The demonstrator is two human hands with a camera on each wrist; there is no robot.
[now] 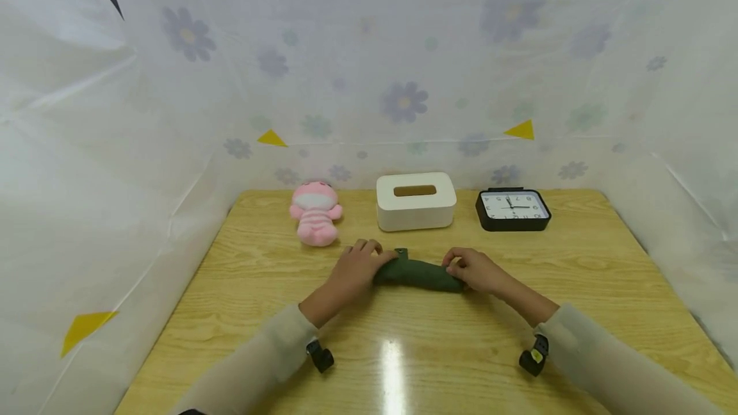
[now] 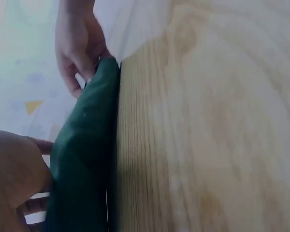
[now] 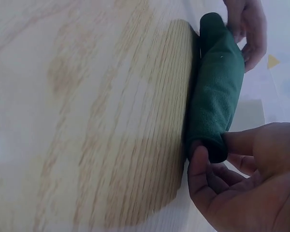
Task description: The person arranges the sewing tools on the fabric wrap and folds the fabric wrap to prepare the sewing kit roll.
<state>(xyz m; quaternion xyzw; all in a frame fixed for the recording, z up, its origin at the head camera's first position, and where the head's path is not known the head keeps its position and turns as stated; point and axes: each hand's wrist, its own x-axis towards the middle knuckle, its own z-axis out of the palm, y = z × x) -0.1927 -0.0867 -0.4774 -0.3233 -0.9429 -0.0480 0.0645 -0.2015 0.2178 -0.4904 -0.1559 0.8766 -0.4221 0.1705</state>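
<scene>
A dark green rolled cloth (image 1: 425,275) lies crosswise on the wooden table, a small tab with a round fastener sticking up near its left end. At that left end my left hand (image 1: 358,268) holds the roll, thumb over the top. My right hand (image 1: 475,270) pinches the other end between thumb and fingers. The right wrist view shows the thumb at the open end of the green roll (image 3: 216,92), with the left hand (image 3: 249,29) at the far end. From the left wrist, the green roll (image 2: 84,140) stretches away toward the right hand (image 2: 79,46).
Behind the roll stands a white tissue box (image 1: 416,212) with a wooden-coloured slot. A pink plush toy (image 1: 316,213) lies to its left, and a black-framed clock (image 1: 513,209) to its right. White flowered sheeting (image 1: 369,69) walls the wooden table (image 1: 450,351) at back and sides.
</scene>
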